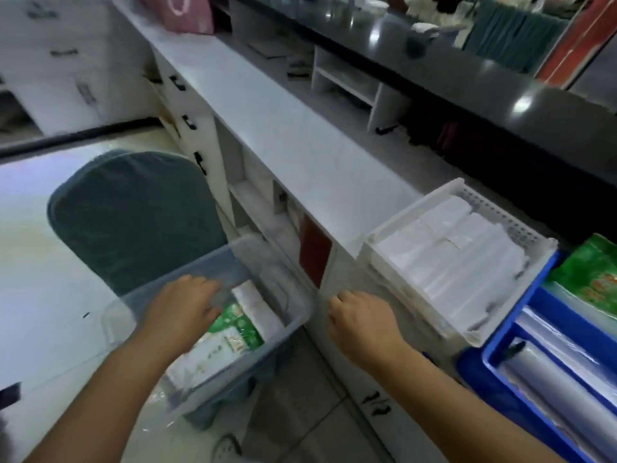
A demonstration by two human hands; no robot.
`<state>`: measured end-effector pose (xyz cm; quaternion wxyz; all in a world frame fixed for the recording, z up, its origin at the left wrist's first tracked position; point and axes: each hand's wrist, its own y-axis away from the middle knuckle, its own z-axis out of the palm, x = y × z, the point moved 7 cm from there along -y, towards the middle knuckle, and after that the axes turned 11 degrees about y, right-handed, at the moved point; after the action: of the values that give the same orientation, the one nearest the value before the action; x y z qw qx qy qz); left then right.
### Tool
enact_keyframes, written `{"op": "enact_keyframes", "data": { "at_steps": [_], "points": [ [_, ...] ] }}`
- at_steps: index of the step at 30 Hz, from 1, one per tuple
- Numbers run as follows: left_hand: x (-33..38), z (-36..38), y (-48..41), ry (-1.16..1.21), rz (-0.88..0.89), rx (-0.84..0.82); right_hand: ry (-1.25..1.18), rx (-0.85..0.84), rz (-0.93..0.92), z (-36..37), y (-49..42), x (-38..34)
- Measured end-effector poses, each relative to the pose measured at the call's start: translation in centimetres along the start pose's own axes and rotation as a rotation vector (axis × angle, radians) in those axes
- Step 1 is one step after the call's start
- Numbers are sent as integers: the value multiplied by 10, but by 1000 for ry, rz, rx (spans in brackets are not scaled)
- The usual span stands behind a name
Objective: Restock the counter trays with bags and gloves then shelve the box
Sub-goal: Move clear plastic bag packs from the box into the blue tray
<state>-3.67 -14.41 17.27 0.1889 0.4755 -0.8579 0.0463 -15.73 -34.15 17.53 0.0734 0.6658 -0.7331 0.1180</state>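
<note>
The clear plastic storage box (213, 259) sat on the teal padded chair (133, 215), probably to keep stock close to the white perforated tray (412, 210) of bags. Your left hand (182, 305) reached among the box's green-and-white packets (237, 325), though I cannot tell whether its fingers gripped one. Your right hand (362, 320) hung fisted and empty.

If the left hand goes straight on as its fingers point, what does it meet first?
Most likely the pale packet in the clear box, just past the left hand; depth is unclear.
</note>
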Motion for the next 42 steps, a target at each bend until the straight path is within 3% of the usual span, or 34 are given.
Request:
{"op": "enact_keyframes", "data": {
  "at_steps": [5,10,17,22,29,31,36,42],
  "points": [
    [-129,-5,4,-15,-173,-46,-75,-54,-109,36,-60,-88],
    [-214,12,11,64,-273,-93,-138,-101,-173,66,-98,-149],
    [-275,54,22,113,-371,-118,-221,-369,-288,138,-133,-219],
    [-306,79,26,18,-481,-209,-392,-585,-394,205,-170,-298],
    [-331,118,21,267,-615,0,-455,-727,-473,308,-227,-399],
    [-337,130,14,295,-620,39,-573,-766,-442,337,-237,-422],
    [-353,154,3,287,-634,107,-1116,-1047,48,399,-241,-451],
    [-357,169,0,296,-667,95,-1316,-1186,54,397,-233,-467]
  ]
}}
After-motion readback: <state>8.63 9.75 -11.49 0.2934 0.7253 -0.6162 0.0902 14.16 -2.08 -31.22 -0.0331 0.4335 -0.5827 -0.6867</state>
